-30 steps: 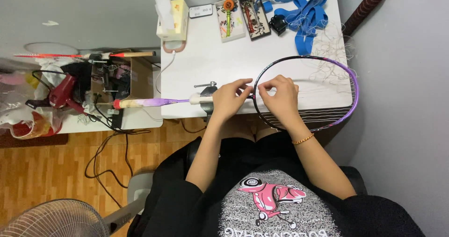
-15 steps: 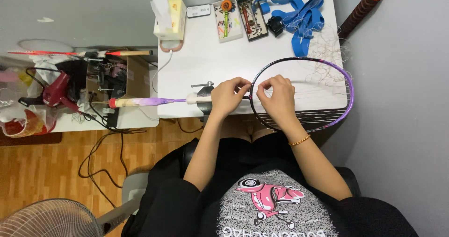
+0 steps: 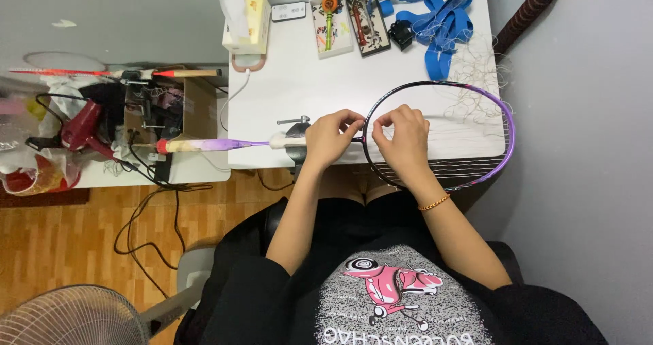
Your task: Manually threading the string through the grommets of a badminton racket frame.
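Observation:
A badminton racket (image 3: 500,144) with a black and purple frame lies across the white table (image 3: 286,86), its shaft held in a small clamp (image 3: 294,135) at the table's front edge. My left hand (image 3: 330,137) pinches at the frame's throat end, fingers closed on the frame or a thin string. My right hand (image 3: 401,135) rests inside the hoop, fingers pinched on a string near the same spot. A few strings run across the hoop's lower part. Loose string (image 3: 476,66) lies tangled at the far right.
A tissue box (image 3: 246,22), two small trays of tools (image 3: 330,15), a phone-like device (image 3: 289,10) and blue straps (image 3: 435,18) sit at the table's back. A side bench holds a red hair dryer (image 3: 80,127) and cables. A fan (image 3: 68,318) stands on the wooden floor.
Both hands have stayed at the racket's throat end; the fingers shifted only slightly along the string. The racket has not moved.

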